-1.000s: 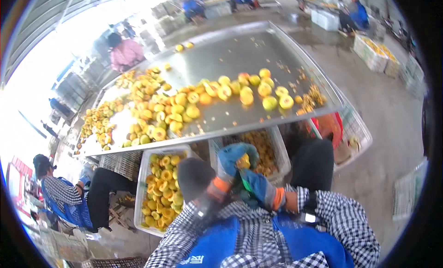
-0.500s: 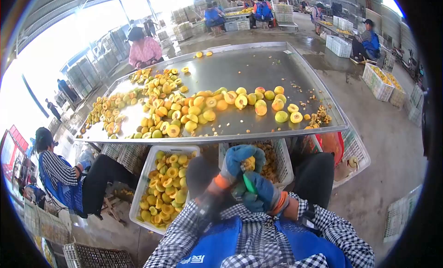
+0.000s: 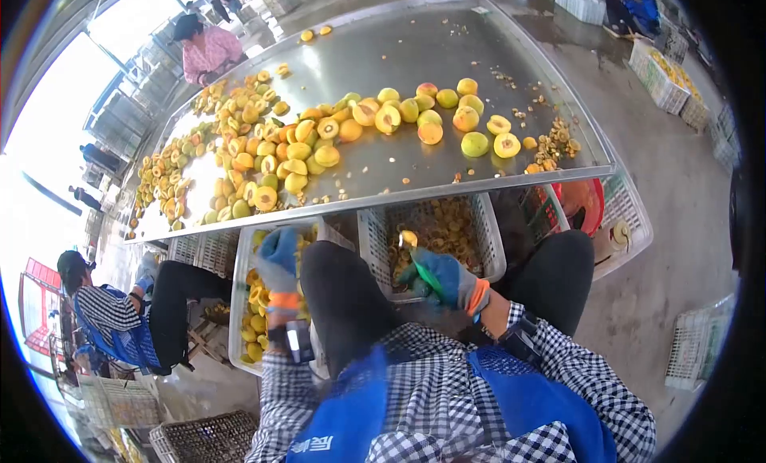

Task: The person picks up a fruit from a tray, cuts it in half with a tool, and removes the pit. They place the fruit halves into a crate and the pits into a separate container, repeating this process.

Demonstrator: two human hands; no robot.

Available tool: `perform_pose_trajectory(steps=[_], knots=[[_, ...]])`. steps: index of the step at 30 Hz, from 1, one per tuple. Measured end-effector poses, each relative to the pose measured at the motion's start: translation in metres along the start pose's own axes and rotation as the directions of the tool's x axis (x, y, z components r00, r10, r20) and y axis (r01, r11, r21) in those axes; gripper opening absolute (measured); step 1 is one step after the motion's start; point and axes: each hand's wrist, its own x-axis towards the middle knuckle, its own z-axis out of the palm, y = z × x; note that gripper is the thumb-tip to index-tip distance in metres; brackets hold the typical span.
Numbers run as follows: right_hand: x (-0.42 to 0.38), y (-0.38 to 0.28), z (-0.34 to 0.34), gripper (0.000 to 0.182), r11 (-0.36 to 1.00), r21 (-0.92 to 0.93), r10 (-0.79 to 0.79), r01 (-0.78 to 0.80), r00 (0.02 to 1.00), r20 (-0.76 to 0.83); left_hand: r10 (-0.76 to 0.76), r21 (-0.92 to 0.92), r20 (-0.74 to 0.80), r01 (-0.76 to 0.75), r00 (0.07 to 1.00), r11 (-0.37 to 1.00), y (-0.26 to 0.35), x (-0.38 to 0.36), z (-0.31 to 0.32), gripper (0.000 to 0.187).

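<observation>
My right hand (image 3: 447,278), in a blue and grey work glove with an orange cuff, is closed around a green-handled tool (image 3: 428,273). A small pale yellow piece (image 3: 408,238) shows at the tool's upper end. Below it stands a white crate (image 3: 493,252) of pits and scraps (image 3: 447,224). My left hand (image 3: 279,256), gloved alike and smeared by motion, is over the near rim area of another white crate (image 3: 236,303) that holds yellow peach halves (image 3: 254,323). Its fingers are too blurred to make out.
A metal table (image 3: 367,56) ahead carries whole and halved peaches (image 3: 299,148), with a heap of pits (image 3: 556,148) at its right corner. One person (image 3: 209,52) works across it; another (image 3: 120,319) sits at left. A red basket (image 3: 586,208) stands under the table.
My left hand has moved left and away from my right hand, to the crate of peach halves. The yellow piece it held is gone from view there. The camera has tilted down.
</observation>
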Motion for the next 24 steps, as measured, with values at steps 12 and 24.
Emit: perform_pose_trajectory(steps=[12,24], knots=[[0.046,0.044,-0.069,0.035,0.255,-0.966,-0.539,0.033,0.835,-0.114,-0.054,0.716,0.642,-0.573,0.765,0.398,0.025,0.180,0.145,0.056],[0.015,0.010,-0.071,0.036,0.671,-0.741,-0.421,-0.033,0.805,-0.418,-0.068,-0.603,0.713,0.659,0.698,0.450,0.031,0.122,0.106,0.041]])
